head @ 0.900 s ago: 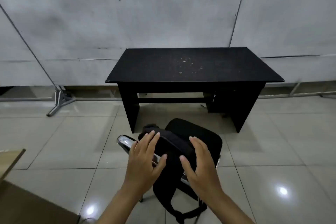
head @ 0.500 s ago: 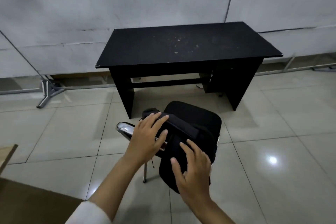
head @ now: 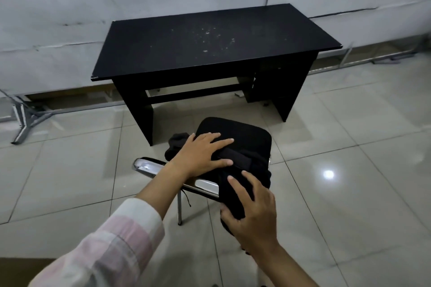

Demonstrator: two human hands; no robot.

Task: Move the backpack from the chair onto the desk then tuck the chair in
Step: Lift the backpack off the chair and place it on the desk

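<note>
Backpack [head: 235,144] sits on the chair [head: 151,166], draped over the chrome backrest bar, part on the seat side, part hanging down the near side. Chair stands out from the table [head: 210,39], well apart from it, not tucked. Table top is bare apart from pale specks, so there is room to set the bag down.

Left hand [head: 200,154] lies flat on the bag's upper part, fingers spread and touching the fabric, grip not closed; likely steadying the bag so it doesn't slide off the bar. Right hand [head: 254,214] is on the hanging lower part, thumb at the bag's near edge and fingers over the front, grip half-curled around it but not clearly clamped; looks placed to take the weight from below.

Step in hand: securing hold before the lift. Soft bag, may sag or catch on the bar.
</note>
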